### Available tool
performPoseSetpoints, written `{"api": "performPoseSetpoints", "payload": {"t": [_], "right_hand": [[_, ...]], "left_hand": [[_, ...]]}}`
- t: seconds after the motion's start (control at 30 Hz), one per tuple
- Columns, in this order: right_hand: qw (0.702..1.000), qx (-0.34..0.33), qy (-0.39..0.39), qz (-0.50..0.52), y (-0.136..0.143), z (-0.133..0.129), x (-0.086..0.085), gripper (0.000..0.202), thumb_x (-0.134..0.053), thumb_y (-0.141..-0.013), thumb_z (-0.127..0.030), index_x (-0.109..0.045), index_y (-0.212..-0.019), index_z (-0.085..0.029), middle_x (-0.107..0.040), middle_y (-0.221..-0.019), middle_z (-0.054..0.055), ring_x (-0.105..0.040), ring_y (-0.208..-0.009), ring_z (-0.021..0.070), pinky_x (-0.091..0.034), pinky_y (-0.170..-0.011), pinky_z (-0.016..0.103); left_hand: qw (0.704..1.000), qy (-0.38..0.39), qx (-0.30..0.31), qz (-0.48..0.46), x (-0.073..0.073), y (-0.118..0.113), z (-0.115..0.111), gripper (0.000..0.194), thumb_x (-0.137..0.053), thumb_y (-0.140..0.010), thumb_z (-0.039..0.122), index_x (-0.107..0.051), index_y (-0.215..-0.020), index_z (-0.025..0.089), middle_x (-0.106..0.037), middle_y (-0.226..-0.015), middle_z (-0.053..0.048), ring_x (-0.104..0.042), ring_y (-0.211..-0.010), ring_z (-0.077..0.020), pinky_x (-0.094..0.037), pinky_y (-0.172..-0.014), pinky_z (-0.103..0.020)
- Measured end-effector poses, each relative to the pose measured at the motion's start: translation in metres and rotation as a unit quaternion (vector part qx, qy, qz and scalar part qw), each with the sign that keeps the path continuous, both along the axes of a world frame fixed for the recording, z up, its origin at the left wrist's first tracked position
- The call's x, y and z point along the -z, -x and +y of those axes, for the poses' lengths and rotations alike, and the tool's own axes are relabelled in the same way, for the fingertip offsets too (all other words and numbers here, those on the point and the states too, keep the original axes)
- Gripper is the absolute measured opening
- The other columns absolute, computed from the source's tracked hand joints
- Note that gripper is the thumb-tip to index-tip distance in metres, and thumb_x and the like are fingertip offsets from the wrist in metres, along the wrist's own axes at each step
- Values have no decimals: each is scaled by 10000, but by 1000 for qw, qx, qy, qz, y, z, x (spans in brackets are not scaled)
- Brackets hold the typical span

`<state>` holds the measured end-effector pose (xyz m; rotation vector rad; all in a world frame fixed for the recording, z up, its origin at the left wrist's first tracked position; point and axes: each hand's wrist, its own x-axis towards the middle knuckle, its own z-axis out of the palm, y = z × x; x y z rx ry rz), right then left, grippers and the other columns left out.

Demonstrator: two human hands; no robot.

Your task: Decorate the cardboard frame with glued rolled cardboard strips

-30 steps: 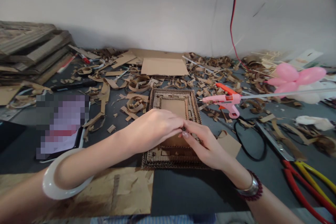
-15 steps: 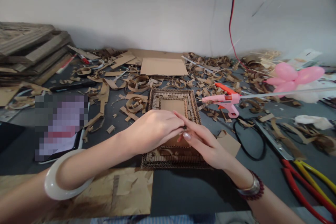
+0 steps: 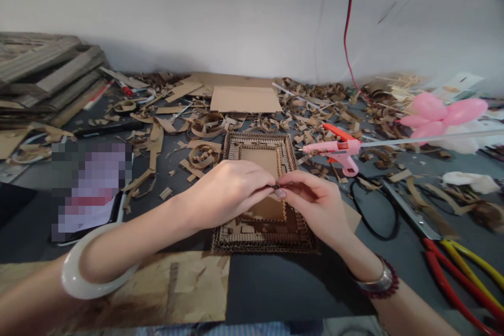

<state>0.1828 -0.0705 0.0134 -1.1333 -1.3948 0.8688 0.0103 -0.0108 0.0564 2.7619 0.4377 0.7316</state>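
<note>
A rectangular frame of corrugated cardboard strips (image 3: 263,245) lies flat on the dark table, with layered borders around a plain brown middle. Over its middle, my left hand (image 3: 230,189) is closed in a pinch, the fingertips pointing right. Facing it from the right, my right hand (image 3: 321,207) pinches too, thumb and forefinger together. Between the fingertips of both hands shows a small dark-brown bit of corrugated cardboard (image 3: 276,187), mostly covered. Whether it touches the frame below is hidden by my hands.
Right of the frame rests a pink glue gun (image 3: 334,151) with a long clear stick. Farther right lie red-and-yellow-handled shears (image 3: 441,252). Cardboard curls and scraps (image 3: 208,125) litter the back. A phone (image 3: 94,189) and a wooden stack (image 3: 47,79) are left.
My right hand has drawn its fingers in from a looser, straighter pose to a pinch, uncovering the small cardboard bit. My left hand has hardly moved.
</note>
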Motion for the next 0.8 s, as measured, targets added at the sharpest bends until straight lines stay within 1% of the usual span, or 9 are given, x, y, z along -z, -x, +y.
{"api": "performPoseSetpoints", "payload": {"t": [0.23, 0.4, 0.5, 0.57, 0.67, 0.8], "right_hand": [[1000, -7, -23, -14, -1, -1, 0, 124, -662, -701, -136, -672, -777, -234, -688, -743, -26, -636, -686, 93, -528, -655, 164], [998, -26, -26, -43, -3, -2, -3, 89, -659, -712, -153, -660, -765, -224, -679, -728, -20, -614, -647, 91, -503, -601, 162], [996, -74, -11, -47, -5, -3, -6, 77, -662, -714, -158, -642, -756, -219, -659, -725, -28, -591, -640, 79, -481, -600, 152], [992, -115, 7, -46, -6, -3, -7, 66, -663, -716, -163, -631, -744, -214, -644, -728, -29, -579, -658, 77, -468, -616, 153], [984, -169, 42, -27, -6, -4, -9, 54, -659, -723, -170, -620, -738, -205, -623, -719, -28, -561, -661, 78, -455, -622, 164], [976, -209, 62, -23, -7, -5, -12, 58, -674, -709, -167, -625, -722, -197, -615, -707, -28, -545, -634, 71, -437, -587, 157]], "left_hand": [[1000, 6, -5, 6, -2, 0, 0, 104, -532, -836, 167, -614, -792, 120, -642, -717, -16, -589, -636, -111, -426, -603, -196], [999, 30, 5, 22, -6, 3, 3, 91, -556, -826, 191, -611, -785, 131, -637, -706, -2, -586, -624, -105, -418, -589, -189], [999, 22, 17, 41, -11, 6, 7, 123, -571, -820, 236, -612, -763, 134, -630, -683, -3, -568, -588, -106, -403, -556, -198], [997, 20, 45, 55, -13, 7, 9, 139, -581, -813, 259, -613, -747, 140, -625, -667, -1, -556, -573, -104, -392, -540, -200], [993, 29, 95, 58, -17, 8, 10, 122, -604, -796, 242, -615, -731, 140, -627, -658, 0, -560, -589, -102, -392, -547, -191], [989, 54, 128, 58, -20, 7, 8, 92, -630, -774, 217, -622, -728, 138, -637, -658, -3, -571, -605, -104, -406, -565, -184]]}}
